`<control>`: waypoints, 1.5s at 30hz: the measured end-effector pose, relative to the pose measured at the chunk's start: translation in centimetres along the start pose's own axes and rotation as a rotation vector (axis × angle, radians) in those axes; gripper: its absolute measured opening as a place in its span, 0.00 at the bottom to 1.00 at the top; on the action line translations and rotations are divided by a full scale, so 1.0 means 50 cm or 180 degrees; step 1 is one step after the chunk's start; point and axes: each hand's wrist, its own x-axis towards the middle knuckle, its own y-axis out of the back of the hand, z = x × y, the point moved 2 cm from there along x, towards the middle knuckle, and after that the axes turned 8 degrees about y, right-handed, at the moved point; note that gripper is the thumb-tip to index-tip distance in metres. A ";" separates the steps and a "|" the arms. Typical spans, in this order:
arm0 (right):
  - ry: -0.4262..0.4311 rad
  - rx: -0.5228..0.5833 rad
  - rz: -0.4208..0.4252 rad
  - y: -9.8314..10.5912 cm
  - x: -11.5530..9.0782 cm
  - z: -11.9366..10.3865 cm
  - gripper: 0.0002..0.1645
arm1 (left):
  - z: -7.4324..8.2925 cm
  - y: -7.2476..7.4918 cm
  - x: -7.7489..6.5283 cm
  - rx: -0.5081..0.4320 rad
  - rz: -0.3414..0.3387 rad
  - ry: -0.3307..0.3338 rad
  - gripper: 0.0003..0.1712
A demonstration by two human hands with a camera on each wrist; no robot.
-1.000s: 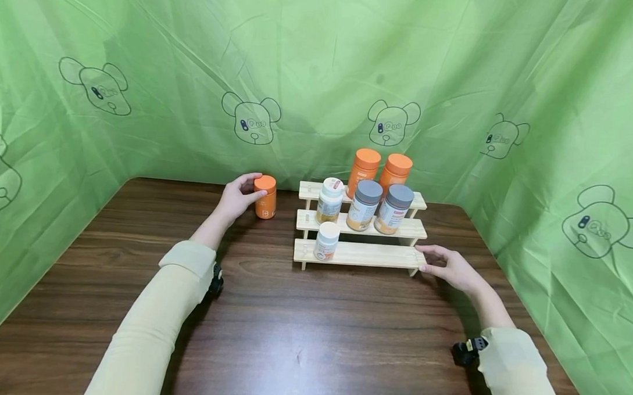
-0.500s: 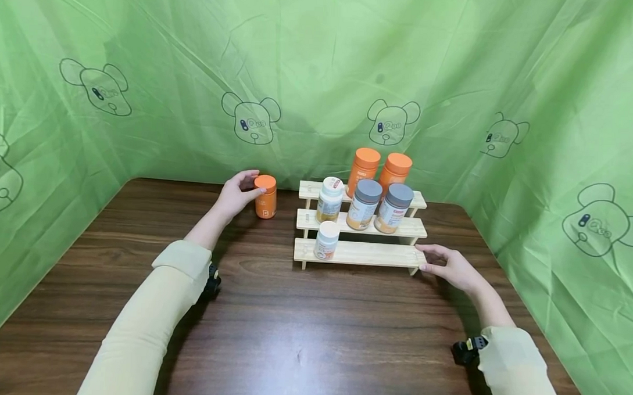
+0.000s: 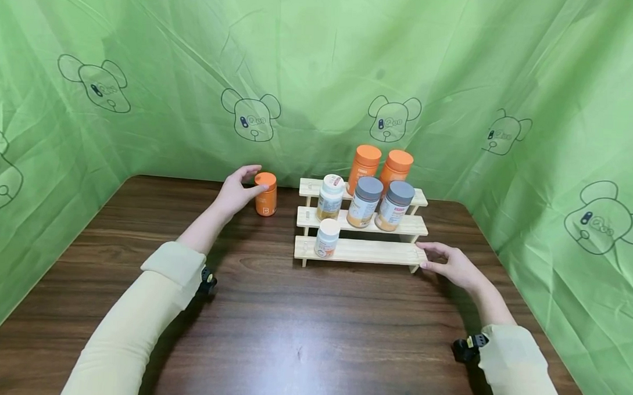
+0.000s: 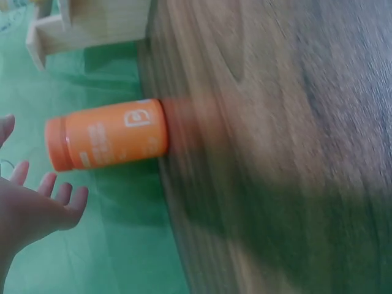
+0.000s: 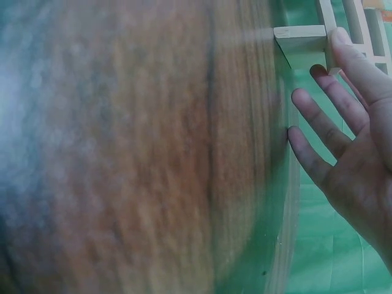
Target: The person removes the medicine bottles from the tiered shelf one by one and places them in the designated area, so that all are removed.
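Observation:
An orange bottle [image 3: 265,203] stands upright on the table left of a three-step wooden display rack [image 3: 369,253]. Beside its cap is my left hand [image 3: 236,193], thumb and fingers spread apart. The left wrist view shows a gap between that hand [image 4: 40,205] and the bottle [image 4: 116,136]. With thumb and forefinger, my right hand [image 3: 454,267] holds the right end of the rack's lowest step. From the right wrist, the thumb lies against the rack [image 5: 300,32], while the other fingers of the right hand [image 5: 361,147] extend loosely.
Two orange bottles [image 3: 363,169] occupy the top step. On the middle one are a white-capped bottle [image 3: 329,199] and two grey-capped bottles [image 3: 364,206]. A small white bottle [image 3: 327,240] sits at the lowest step's left. Green cloth [image 3: 321,75] hangs behind the brown table [image 3: 270,318].
My left hand has let go of the orange bottle and drawn slightly left of it, its forearm shifting left too. The right hand stays at the rack's end.

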 end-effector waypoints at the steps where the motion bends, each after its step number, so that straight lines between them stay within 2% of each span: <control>1: 0.0005 -0.0001 -0.0005 0.000 0.001 0.007 0.31 | 0.005 -0.001 -0.003 0.0005 -0.0005 0.0006 0.36; 7: 0.0047 0.0012 0.0004 0.001 0.004 0.016 0.31 | 0.041 -0.004 -0.022 -0.0079 -0.0026 -0.0062 0.34; 11: 0.0045 -0.0027 0.0017 0.007 0.004 -0.013 0.31 | 0.064 -0.006 -0.031 -0.0106 -0.0035 -0.0147 0.33; 14: 0.0042 -0.0044 0.0004 0.012 0.002 -0.042 0.31 | 0.081 -0.008 -0.039 -0.0079 -0.0055 -0.0156 0.33; 17: 0.0023 -0.0076 -0.0009 0.014 0.001 -0.054 0.30 | 0.099 -0.011 -0.050 -0.0029 -0.0107 -0.0151 0.33; 19: 0.0009 -0.0066 -0.0003 0.012 0.002 -0.034 0.31 | 0.109 -0.015 -0.058 0.0015 -0.0154 -0.0144 0.34; 26: -0.0031 -0.0075 -0.0003 0.006 0.003 -0.018 0.31 | 0.141 -0.030 -0.077 0.0039 -0.0294 -0.0126 0.34; 31: -0.0026 -0.0051 -0.0004 0.003 0.007 0.022 0.31 | 0.167 -0.046 -0.092 0.0059 -0.0352 -0.0268 0.34; 38: -0.0005 0.0015 0.0000 0.000 0.006 0.023 0.31 | 0.200 -0.069 -0.105 0.0063 -0.0368 -0.0421 0.34; 45: 0.0024 0.0011 0.0003 -0.002 0.002 0.025 0.31 | 0.224 -0.093 -0.101 0.0022 -0.0494 -0.0362 0.35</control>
